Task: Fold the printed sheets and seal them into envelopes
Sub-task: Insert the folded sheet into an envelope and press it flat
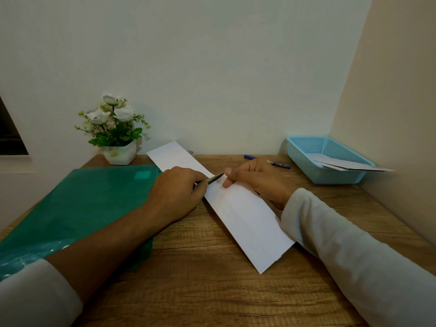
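Observation:
A long white envelope point(245, 220) lies diagonally on the wooden desk point(212, 291), one end toward the wall, the other near me. My left hand point(174, 194) grips a thin dark pen-like stick point(213, 178) whose tip points right across the envelope's middle. My right hand point(257, 182) rests on the envelope with curled fingers, thumb and forefinger close to the stick's tip; whether they touch it I cannot tell. The folded sheet is not visible.
A green plastic folder point(77, 208) covers the desk's left side. A potted white flower point(115, 133) stands at the back left. Two blue pens point(278, 164) lie behind my right hand. A blue mesh basket point(328, 161) with envelopes sits at the back right corner.

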